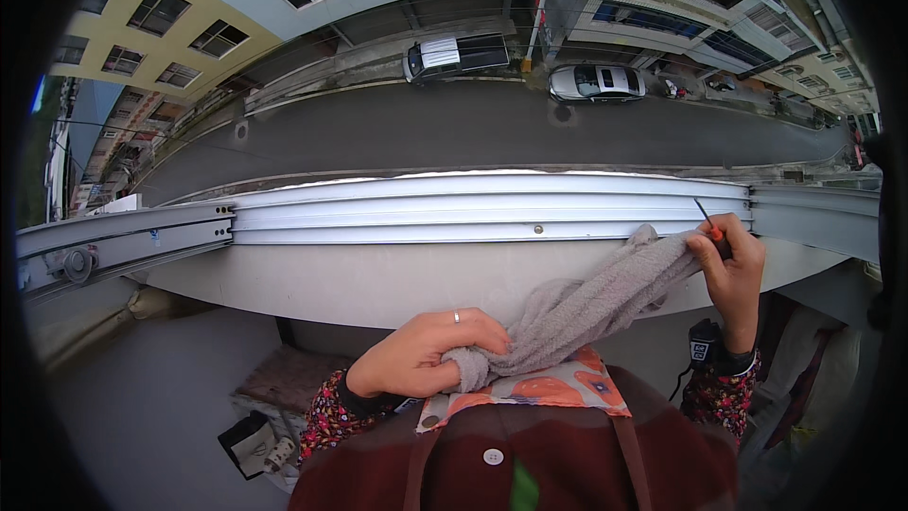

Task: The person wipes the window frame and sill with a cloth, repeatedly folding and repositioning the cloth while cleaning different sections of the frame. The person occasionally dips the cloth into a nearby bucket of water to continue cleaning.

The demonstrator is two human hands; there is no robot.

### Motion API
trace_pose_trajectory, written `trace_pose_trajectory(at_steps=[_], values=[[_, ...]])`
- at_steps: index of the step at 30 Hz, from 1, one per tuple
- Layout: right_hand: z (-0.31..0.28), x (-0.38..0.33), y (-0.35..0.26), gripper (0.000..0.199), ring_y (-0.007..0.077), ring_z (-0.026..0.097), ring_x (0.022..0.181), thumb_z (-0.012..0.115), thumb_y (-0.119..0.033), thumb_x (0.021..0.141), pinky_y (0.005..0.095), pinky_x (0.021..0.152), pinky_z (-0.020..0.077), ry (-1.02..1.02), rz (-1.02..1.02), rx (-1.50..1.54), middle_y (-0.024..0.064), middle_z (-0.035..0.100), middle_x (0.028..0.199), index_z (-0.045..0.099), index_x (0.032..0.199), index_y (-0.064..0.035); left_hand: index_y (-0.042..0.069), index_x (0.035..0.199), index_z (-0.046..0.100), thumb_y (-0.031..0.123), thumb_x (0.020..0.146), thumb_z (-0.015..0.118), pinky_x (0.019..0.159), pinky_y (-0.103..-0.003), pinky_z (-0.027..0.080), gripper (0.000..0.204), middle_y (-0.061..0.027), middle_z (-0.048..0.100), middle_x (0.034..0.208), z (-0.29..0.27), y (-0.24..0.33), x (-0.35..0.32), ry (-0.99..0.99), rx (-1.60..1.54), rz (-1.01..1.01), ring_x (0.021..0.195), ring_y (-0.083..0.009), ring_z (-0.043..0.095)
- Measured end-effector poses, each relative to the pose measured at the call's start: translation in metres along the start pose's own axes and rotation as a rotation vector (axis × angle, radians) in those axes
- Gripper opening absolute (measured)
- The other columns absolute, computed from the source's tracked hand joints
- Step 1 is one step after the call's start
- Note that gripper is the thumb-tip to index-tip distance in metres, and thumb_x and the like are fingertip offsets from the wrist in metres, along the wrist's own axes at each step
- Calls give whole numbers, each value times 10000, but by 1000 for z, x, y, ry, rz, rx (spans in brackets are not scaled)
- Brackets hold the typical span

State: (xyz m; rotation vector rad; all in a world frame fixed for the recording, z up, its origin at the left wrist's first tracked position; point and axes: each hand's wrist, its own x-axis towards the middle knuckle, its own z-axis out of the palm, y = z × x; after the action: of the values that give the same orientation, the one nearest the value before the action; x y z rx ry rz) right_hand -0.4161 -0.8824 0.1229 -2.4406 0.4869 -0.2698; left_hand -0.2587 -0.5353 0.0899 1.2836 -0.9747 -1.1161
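A grey towel (pixel 596 308) stretches slantwise in front of my body, bunched and twisted along its length. My left hand (pixel 430 352), with a ring on one finger, is closed round its lower left end. At the upper right, my right hand (pixel 734 270) pinches a small screwdriver (pixel 721 238) with a black and orange handle, its thin shaft pointing up and to the left. The towel's other end meets the fingers of that hand and appears gripped there too. Just beyond the towel runs a white metal window track (pixel 426 213) with long parallel grooves.
A pale sill (pixel 312 274) curves along my side of the track. Grey sliding frames (pixel 123 238) stand at both ends. Past the track is a drop to a street (pixel 397 132) with a pickup truck (pixel 459 57) and a silver car (pixel 596 82). Boxes (pixel 284 388) lie below left.
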Motion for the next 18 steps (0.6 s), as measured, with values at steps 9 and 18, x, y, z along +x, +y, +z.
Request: trace_pose_trajectory(at_steps=[9, 18], values=[[51, 46, -55, 309, 210, 606, 594, 729, -68, 823, 315, 534, 454, -384, -243, 73, 71, 605, 725, 689, 1129, -70, -22, 1208, 630, 4, 794, 568, 858, -364, 519, 420, -183, 696, 1083, -40, -20, -45, 66, -188, -204, 953, -349, 674], [44, 59, -72, 246, 219, 610, 583, 741, -64, 793, 345, 493, 461, -624, -324, -264, 27, 597, 702, 740, 1028, -138, -12, 1127, 693, -65, 804, 641, 762, -347, 543, 331, -200, 697, 1028, -54, -34, -32, 18, -275, 8, 851, -329, 699]])
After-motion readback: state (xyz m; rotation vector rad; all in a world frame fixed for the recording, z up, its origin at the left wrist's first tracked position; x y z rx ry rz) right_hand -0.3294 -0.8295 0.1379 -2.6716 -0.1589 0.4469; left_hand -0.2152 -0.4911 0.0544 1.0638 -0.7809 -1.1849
